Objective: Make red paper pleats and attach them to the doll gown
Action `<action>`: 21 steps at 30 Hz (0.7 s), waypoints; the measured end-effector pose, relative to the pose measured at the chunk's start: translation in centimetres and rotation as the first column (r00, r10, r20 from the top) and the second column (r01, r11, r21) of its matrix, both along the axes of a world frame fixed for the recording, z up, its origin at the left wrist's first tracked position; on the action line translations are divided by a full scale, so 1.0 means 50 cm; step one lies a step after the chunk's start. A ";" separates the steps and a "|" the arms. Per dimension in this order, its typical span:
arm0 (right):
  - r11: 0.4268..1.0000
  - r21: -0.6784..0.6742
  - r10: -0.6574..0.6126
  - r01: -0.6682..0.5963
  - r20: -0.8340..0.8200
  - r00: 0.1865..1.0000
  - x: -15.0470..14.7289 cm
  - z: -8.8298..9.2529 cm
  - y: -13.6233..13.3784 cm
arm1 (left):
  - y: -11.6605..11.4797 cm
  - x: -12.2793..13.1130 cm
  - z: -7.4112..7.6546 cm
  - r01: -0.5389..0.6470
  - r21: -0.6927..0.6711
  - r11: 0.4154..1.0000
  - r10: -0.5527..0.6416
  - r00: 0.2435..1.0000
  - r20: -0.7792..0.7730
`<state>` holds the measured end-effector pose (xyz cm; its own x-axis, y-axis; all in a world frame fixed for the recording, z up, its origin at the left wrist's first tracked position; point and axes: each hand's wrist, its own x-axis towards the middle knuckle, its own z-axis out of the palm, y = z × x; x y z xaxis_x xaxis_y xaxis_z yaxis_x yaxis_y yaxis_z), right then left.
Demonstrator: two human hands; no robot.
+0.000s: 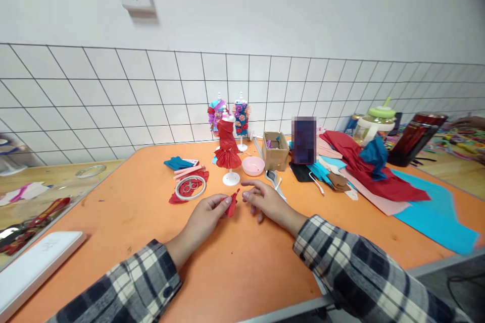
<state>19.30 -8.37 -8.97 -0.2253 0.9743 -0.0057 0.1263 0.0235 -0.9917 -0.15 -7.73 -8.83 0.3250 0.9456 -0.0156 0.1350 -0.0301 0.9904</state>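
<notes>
My left hand (210,211) pinches a small piece of red crepe paper (233,205) between thumb and fingers, above the orange table. Close to its right side is my right hand (265,201), fingers loosely curled and apart, with nothing visible in them. Just beyond both hands stands a small white dress form (231,178) wearing a red paper dress (227,142). Behind it are two more little dress forms, one with purple and red ruffles (216,117), the other in blue with paper flowers (241,120).
Left of the dress form, a tape roll (190,188) lies on red paper with scissors inside its ring. A pink bowl (253,166), a cardboard box (276,150) and a phone (303,140) stand at the back. Red paper sheets (379,176), a jar (373,126) and a dark bottle (417,139) occupy the right.
</notes>
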 end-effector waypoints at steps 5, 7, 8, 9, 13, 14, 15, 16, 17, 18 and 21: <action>0.996 -0.082 0.024 -0.032 -0.091 0.996 -0.033 -0.024 0.007 | 0.000 0.015 0.010 -0.024 0.089 0.996 0.028 0.999 -0.043; 0.994 -0.108 -0.014 0.002 -0.111 0.994 -0.037 -0.029 0.010 | 0.001 0.017 0.012 -0.033 0.058 0.998 0.034 0.999 -0.024; 0.993 -0.116 -0.023 0.009 -0.119 0.993 -0.036 -0.031 0.012 | 0.002 0.017 0.013 -0.042 0.041 0.998 0.042 0.999 -0.008; 0.993 -0.116 -0.023 0.008 -0.125 0.992 -0.036 -0.033 0.013 | 0.003 0.016 0.013 -0.053 0.025 0.998 0.053 0.999 0.013; 0.997 -0.080 0.006 -0.014 -0.107 0.994 -0.031 -0.034 0.015 | 0.008 0.013 0.009 -0.074 -0.041 0.996 0.078 0.992 0.103; 0.998 -0.068 0.008 -0.016 -0.106 0.994 -0.029 -0.032 0.014 | 0.009 0.011 0.008 -0.075 -0.057 0.996 0.081 0.989 0.121; 0.999 -0.054 0.005 -0.011 -0.115 0.993 -0.027 -0.030 0.013 | 0.009 0.009 0.007 -0.073 -0.072 0.995 0.083 0.987 0.141; 0.999 -0.041 -0.001 -0.005 -0.134 0.991 -0.026 -0.026 0.011 | 0.010 0.007 0.007 -0.068 -0.091 0.994 0.082 0.982 0.168; 1.000 -0.026 -0.003 -0.001 -0.158 0.987 -0.024 -0.022 0.009 | 0.010 0.003 0.008 -0.047 -0.125 0.991 0.072 0.975 0.210; 1.000 -0.006 0.002 -0.003 -0.182 0.983 -0.022 -0.018 0.007 | 0.010 -0.001 0.009 -0.011 -0.169 0.986 0.056 0.963 0.263; 0.993 0.096 0.090 -0.072 -0.198 0.976 -0.025 -0.011 0.002 | 0.006 -0.017 0.015 0.137 -0.314 0.939 0.000 0.916 0.401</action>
<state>18.04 -8.25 -9.50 -0.2913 0.9474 0.1326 -0.0820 0.1134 -0.9902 -1.02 -7.42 -8.09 0.4333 0.8831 -0.1799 -0.2540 0.3112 0.9158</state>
